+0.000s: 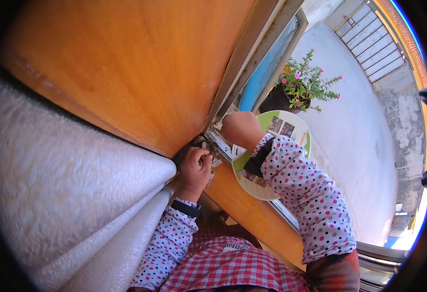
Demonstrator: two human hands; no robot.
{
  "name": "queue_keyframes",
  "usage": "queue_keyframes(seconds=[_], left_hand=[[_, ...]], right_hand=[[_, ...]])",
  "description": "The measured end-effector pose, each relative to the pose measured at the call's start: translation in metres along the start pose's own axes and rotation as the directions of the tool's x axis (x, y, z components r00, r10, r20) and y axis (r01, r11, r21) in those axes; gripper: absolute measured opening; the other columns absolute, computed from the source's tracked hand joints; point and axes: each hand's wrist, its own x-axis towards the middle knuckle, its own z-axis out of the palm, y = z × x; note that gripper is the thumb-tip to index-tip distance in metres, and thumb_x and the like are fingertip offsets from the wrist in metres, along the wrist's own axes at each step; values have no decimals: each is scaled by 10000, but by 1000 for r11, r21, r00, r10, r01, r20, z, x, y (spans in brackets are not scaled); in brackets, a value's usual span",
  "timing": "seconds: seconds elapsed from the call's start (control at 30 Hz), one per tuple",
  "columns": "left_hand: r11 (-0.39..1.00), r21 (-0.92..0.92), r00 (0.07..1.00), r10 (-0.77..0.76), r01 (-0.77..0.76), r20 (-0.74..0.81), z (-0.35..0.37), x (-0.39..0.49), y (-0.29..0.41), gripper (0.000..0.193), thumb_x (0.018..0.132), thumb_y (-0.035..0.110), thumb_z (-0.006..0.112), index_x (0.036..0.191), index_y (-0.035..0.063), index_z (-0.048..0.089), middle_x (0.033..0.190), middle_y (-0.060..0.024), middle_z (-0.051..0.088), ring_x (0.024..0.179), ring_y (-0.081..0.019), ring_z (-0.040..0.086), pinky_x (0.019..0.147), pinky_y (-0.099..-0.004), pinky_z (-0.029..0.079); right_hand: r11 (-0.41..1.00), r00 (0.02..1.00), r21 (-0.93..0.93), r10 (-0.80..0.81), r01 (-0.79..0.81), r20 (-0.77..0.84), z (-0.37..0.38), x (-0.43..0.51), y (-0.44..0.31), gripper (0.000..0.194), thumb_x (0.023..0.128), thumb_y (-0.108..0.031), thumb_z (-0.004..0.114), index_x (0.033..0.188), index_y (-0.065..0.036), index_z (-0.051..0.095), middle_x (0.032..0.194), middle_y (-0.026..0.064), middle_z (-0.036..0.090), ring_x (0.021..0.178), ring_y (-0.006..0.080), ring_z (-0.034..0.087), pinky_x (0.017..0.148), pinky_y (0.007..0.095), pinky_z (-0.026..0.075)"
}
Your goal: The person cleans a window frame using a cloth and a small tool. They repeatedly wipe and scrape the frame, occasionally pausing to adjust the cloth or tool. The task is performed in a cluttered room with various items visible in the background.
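Note:
My left hand (195, 169) has its fingers curled at the inner corner of the window sill (257, 208). Right by its fingertips is a dirty, crumpled piece of cloth or plastic (213, 151); whether the fingers grip it is unclear. My right hand (239, 129) is balled up at the lower end of the window frame (231, 85), above the metal sliding track (219, 144). A small whitish scrap shows beside its knuckles, and its palm is hidden. Beneath my right forearm a round printed hand fan (290, 122) lies across the sill and track.
An orange wooden panel (136, 73) rises beside the frame. Pale curtain fabric (71, 175) hangs in folds at the left. Outside the window stand a potted plant with pink flowers (301, 89), a blue surface (261, 80) behind the sash, and a barred metal gate (370, 40).

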Motion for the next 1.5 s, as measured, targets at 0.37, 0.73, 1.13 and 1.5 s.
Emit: queue_keyframes(seconds=[0.37,0.73,1.13,1.5], left_hand=[[999,-46,1000,3,-3,-4,1,1,-1,163,814,-15,749,909,47,631,857,-78,605,668,-207,592,609,-307,487],[1000,-11,1000,2,-2,0,1,0,0,160,812,-23,741,897,43,622,843,-77,595,679,-206,589,628,-302,488],[999,-3,999,-44,44,10,1,2,2,149,815,10,741,894,62,626,848,-89,610,688,-253,608,627,-347,500],[999,-3,999,-42,42,16,-1,3,4,153,828,-15,740,912,47,628,866,-55,594,706,-172,579,639,-281,481]], right_hand=[[967,994,231,94,-104,51,-2,-9,28,270,850,-262,616,840,-44,776,887,181,739,858,376,723,741,478,579],[995,976,55,70,-83,208,7,-65,51,280,869,-284,598,846,-63,770,878,165,732,845,390,706,747,499,559],[963,978,204,146,-175,149,28,-55,33,307,888,-307,567,850,-75,764,912,164,739,883,390,702,779,483,567],[987,998,154,-36,43,-46,39,-53,33,267,922,-351,599,862,-114,707,777,156,699,780,386,692,687,506,530]])
